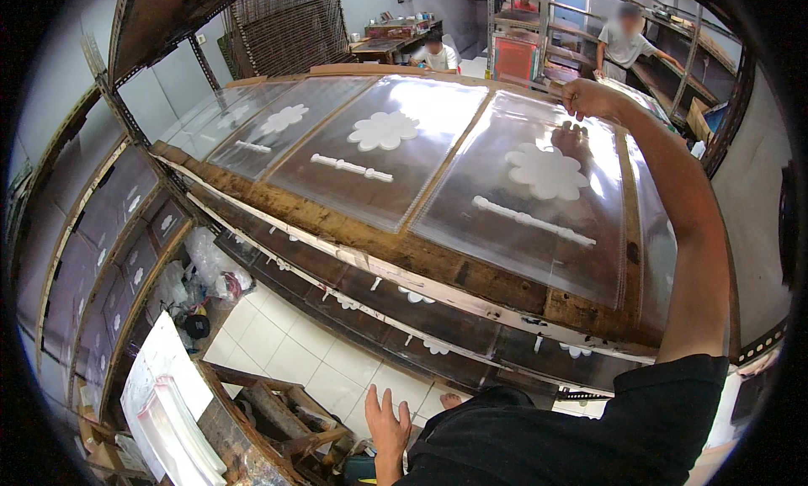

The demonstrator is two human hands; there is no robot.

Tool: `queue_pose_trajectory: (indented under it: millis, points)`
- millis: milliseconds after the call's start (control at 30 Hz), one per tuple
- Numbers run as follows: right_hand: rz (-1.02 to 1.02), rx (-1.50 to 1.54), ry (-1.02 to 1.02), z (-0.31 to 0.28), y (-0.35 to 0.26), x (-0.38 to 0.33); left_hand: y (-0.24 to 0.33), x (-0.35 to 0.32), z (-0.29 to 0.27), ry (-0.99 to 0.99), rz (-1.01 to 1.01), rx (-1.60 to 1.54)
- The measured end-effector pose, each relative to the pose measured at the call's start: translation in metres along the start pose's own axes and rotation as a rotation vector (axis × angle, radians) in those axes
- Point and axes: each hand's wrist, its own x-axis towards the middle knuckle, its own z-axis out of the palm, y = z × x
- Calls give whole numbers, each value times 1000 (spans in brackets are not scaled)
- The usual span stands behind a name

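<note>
My right arm reaches over the tabletop, and my right hand (pixel 592 100) is closed above the far edge of a clear plastic sheet (pixel 505 254). Its fingers are pressed together; I cannot make out what is in them. The hand's reflection shows on the glossy sheet below. A white scalloped cloud shape (pixel 547 171) and a thin white bar (pixel 534 220) are printed on this sheet. To its left lies another clear sheet (pixel 337 196) with the same kind of white cloud (pixel 383 131) and bar (pixel 352 167). Low down, beside my body, my left hand (pixel 389 427) is empty, fingers spread.
Lower shelf tiers (pixel 438 322) under the tabletop hold more printed sheets. A metal-framed rack (pixel 109 233) stands left. Near my left hand is a wooden stand (pixel 252 427) with white papers (pixel 168 398). Plastic bags (pixel 206 267) lie behind it. Two people are at the back.
</note>
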Motion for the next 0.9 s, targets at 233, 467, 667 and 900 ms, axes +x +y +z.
queue_pose_trajectory:
  millis: [233, 467, 667, 900]
  points:
    - [64, -29, -17, 1, -5, 1, -5, -3, 2, -21, -19, 2]
    - [-264, -436, 161, -8, -34, -35, -15, -5, 0, -33, -10, -18]
    - [188, -507, 150, -23, -14, -111, -25, -1, -1, -87, 9, -42]
    - [558, -426, 101, 14, 39, -246, -42, 12, -6, -128, 65, -72]
